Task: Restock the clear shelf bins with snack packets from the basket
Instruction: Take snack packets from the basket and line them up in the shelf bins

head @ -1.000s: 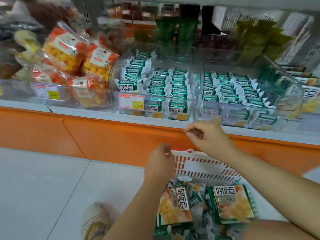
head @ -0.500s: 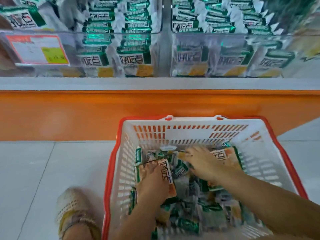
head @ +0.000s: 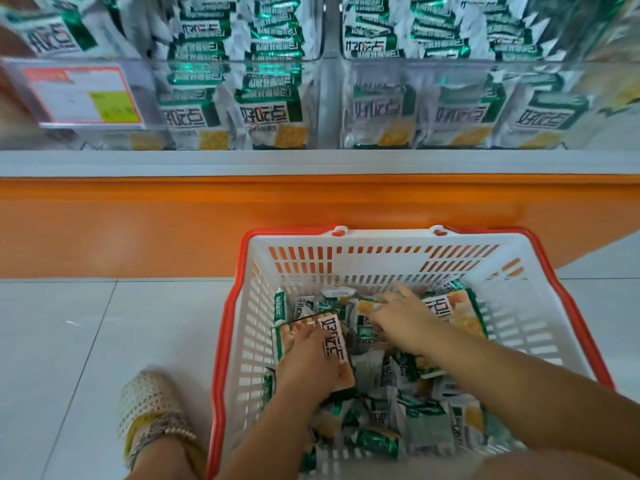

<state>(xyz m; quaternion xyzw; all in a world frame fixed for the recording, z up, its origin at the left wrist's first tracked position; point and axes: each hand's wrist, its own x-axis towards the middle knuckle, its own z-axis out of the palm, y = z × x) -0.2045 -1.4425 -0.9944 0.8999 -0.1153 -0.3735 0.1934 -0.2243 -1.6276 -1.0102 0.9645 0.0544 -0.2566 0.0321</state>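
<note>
Green foil snack packets (head: 426, 427) printed 好吃点 fill a white orange-rimmed plastic basket (head: 381, 237) on pale floor tiles (head: 104, 341); left hand (head: 308, 358) grips a large packet (head: 334, 341), right hand (head: 401, 320) lies spread among them.

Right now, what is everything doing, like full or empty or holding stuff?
basket, on the floor, partly full of packets
shelf bins, packed full
left hand, rests on big packet, grip unclear
right hand, touches small packet, grip unclear

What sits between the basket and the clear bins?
Head view: the orange base panel and the white shelf ledge lie between basket and clear bins.
</note>
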